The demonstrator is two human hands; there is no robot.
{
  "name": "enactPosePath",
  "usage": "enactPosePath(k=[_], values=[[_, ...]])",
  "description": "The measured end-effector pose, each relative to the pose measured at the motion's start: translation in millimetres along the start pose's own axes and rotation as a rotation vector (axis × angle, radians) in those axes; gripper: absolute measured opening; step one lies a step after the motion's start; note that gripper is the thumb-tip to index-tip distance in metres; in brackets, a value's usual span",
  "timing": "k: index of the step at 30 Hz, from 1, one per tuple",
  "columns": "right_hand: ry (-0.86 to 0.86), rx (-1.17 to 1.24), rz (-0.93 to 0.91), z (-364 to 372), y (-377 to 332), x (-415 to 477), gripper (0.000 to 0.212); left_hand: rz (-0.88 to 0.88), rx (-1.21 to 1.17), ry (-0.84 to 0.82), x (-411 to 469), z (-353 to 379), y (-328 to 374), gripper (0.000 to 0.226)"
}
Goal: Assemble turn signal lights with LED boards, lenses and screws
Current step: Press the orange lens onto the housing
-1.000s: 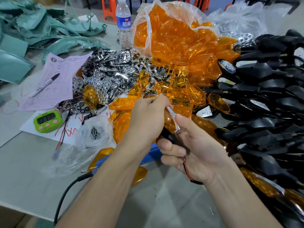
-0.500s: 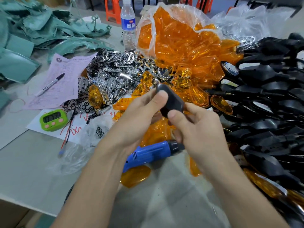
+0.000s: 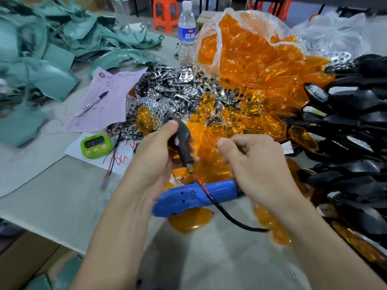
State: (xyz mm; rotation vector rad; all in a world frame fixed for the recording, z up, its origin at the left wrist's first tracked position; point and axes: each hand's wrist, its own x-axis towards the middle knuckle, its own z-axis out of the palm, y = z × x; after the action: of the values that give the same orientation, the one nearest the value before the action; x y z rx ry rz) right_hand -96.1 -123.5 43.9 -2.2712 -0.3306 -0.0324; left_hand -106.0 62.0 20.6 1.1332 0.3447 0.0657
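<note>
While left hand (image 3: 155, 162) grips black plastic turn-signal housing (image 3: 182, 135) over blue electric screwdriver (image 3: 194, 195), stem down, thin red-black wire (image 3: 222, 210) trailing: likely light, rigid, smooth shell. Hold body, never wire. Right hand (image 3: 257, 164) curled just beside; contents unclear.

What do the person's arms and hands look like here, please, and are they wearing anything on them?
Both the left hand and the right hand are bare, with no gloves. No ring, watch or bracelet shows on either. The forearms are uncovered right down to the bottom edge of the picture, so no sleeve is in view.
</note>
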Motion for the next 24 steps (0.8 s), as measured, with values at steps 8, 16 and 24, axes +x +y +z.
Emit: enactPosePath(k=[8, 16, 24], values=[[-0.412, -0.188, -0.172, 93, -21, 54, 0.029, 0.035, 0.087, 0.215, 7, -52, 18, 0.019], [-0.466, -0.401, -0.295, 145, -32, 73, 0.01, 0.013, 0.3, 0.217, 11, -75, 5, 0.007], [-0.354, -0.565, -0.474, 142, -37, 62, 0.01, 0.039, 0.307, 0.212, 13, -82, 11, 0.002]])
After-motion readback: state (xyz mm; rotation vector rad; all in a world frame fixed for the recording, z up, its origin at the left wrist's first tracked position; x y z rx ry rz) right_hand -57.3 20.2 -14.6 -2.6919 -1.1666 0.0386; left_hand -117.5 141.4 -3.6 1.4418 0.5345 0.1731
